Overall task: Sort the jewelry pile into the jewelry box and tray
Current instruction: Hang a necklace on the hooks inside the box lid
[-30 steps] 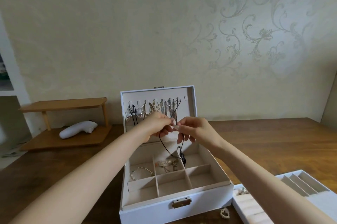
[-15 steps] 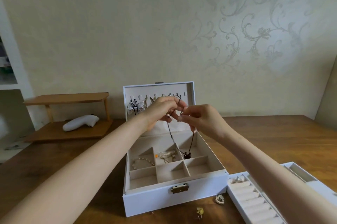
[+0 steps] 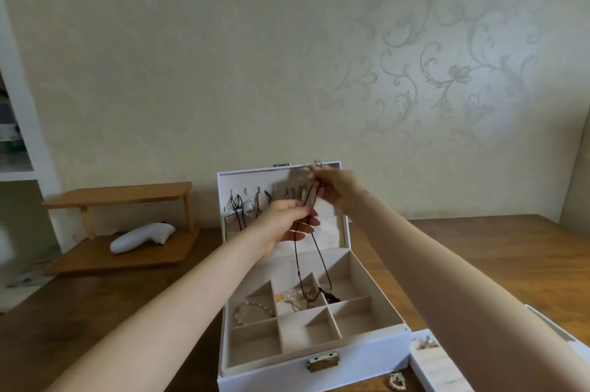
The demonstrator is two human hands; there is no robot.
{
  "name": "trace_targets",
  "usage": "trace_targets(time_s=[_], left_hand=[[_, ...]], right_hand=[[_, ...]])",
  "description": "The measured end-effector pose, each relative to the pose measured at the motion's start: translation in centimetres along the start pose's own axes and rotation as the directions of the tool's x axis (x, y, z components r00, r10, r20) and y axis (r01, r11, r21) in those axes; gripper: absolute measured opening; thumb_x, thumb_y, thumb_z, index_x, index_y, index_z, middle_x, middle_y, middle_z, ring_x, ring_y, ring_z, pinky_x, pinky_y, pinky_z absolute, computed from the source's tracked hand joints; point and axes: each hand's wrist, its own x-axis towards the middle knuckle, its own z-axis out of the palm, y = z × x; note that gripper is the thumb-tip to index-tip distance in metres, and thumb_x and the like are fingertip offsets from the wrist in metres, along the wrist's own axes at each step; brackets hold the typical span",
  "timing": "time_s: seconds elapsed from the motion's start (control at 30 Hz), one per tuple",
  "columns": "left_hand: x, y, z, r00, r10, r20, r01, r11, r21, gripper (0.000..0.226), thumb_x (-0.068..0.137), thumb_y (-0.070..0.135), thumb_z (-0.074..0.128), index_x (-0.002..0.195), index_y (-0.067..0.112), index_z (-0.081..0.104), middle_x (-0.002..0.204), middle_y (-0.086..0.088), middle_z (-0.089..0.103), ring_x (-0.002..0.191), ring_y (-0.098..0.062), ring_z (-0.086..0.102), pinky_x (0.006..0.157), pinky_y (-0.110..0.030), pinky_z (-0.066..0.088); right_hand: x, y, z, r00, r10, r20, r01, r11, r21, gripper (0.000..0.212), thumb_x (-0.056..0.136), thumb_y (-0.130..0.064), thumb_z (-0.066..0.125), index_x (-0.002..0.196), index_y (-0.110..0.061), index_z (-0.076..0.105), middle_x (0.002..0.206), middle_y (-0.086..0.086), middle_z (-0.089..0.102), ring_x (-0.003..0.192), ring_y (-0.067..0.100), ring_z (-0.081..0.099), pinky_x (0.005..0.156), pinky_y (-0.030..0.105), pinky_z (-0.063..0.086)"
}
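The white jewelry box [image 3: 360, 356] stands open on the wooden table, its lid [image 3: 281, 232] upright with several necklaces hanging inside. A black cord necklace [image 3: 321, 259] hangs over the box, its dark pendant [image 3: 332, 297] low over a back compartment. My left hand [image 3: 287, 222] pinches the cord in front of the lid. My right hand [image 3: 336, 188] pinches the cord's upper end near the lid's top edge. A bead bracelet [image 3: 253, 311] and a gold chain [image 3: 295, 297] lie in compartments. The white tray [image 3: 437, 366] sits at the lower right, partly behind my right arm.
A small gold piece [image 3: 397, 380] lies on the table in front of the box. At the left stands a wooden two-level shelf [image 3: 118, 200] with a white handheld device [image 3: 142, 236] on its lower board. A patterned wall is behind.
Both hands have risen towards the lid's top, my right hand higher and further right. The cord now hangs longer, the pendant staying low over the compartments.
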Motion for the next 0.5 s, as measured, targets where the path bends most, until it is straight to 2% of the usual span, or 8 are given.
trace_targets(time_s=[0.13,0.23,0.3,0.33,0.4,0.47,0.5], left_hand=[[0.8,-0.1,-0.6,0.997,-0.028,-0.065,0.025,0.999,-0.034,0.014,0.097,0.013,0.050,0.088,0.009,0.059,0.078,-0.004,0.065,0.056,-0.006,0.063,0.047,-0.015,0.048],[1.2,-0.2,-1.0,0.986,0.013,-0.164,0.002,0.996,0.091,0.014,0.098,0.014,0.050,0.088,0.009,0.060,0.076,0.000,0.061,0.061,-0.009,0.057,0.048,-0.015,0.050],[1.2,-0.1,-1.0,0.982,0.009,-0.189,0.026,0.983,0.183,0.024,0.099,0.018,0.048,0.078,0.011,0.058,0.066,-0.001,0.060,0.054,-0.009,0.054,0.045,-0.016,0.048],[1.0,0.0,-0.9,0.986,-0.041,-0.161,0.070,0.981,0.179,0.028,0.099,0.019,0.046,0.074,0.010,0.056,0.059,-0.001,0.061,0.048,-0.009,0.054,0.044,-0.017,0.047],[0.3,0.1,-0.4,0.981,-0.196,0.003,0.195,0.975,0.109,0.032,0.100,0.023,0.044,0.071,0.011,0.051,0.056,-0.004,0.067,0.044,-0.010,0.059,0.045,-0.018,0.049],[-0.1,-0.1,0.4,0.926,-0.301,0.229,0.311,0.950,-0.007,0.034,0.101,0.025,0.040,0.070,0.013,0.047,0.071,-0.009,0.072,0.057,-0.013,0.067,0.053,-0.019,0.053],[-0.1,-0.4,0.7,0.901,-0.305,0.309,0.353,0.929,-0.110,0.033,0.101,0.024,0.038,0.072,0.013,0.047,0.078,-0.013,0.073,0.065,-0.016,0.070,0.059,-0.020,0.056]], right_hand=[[-1.4,-2.1,0.0,0.978,-0.204,0.049,0.208,0.975,-0.079,0.008,0.091,-0.007,0.059,0.086,-0.007,0.065,0.056,0.000,0.066,0.045,0.005,0.057,0.045,0.014,0.045],[-3.2,-2.3,-1.1,0.962,-0.246,0.115,0.268,0.926,-0.265,0.010,0.089,-0.013,0.063,0.090,-0.005,0.069,0.069,0.006,0.068,0.051,0.009,0.057,0.051,0.017,0.045],[-4.0,-1.9,-1.7,0.963,-0.243,0.119,0.270,0.895,-0.354,0.012,0.089,-0.015,0.064,0.091,-0.004,0.069,0.073,0.004,0.068,0.051,0.008,0.057,0.054,0.017,0.045],[-4.3,-1.7,-1.7,0.963,-0.245,0.109,0.268,0.893,-0.362,0.013,0.088,-0.014,0.064,0.092,-0.002,0.068,0.075,0.002,0.067,0.049,0.008,0.058,0.052,0.016,0.046],[-4.9,-1.2,-1.7,0.964,-0.251,0.092,0.267,0.899,-0.346,0.012,0.088,-0.011,0.065,0.093,0.000,0.064,0.077,-0.002,0.068,0.047,0.006,0.059,0.048,0.015,0.047],[-5.5,-1.0,-1.6,0.967,-0.226,0.118,0.253,0.911,-0.325,0.011,0.088,-0.010,0.064,0.093,0.001,0.064,0.070,-0.005,0.068,0.048,0.008,0.060,0.046,0.016,0.047],[-5.8,-0.9,-1.6,0.970,-0.194,0.145,0.231,0.919,-0.318,0.012,0.088,-0.009,0.064,0.093,0.002,0.064,0.065,-0.005,0.067,0.048,0.010,0.061,0.045,0.017,0.046]])
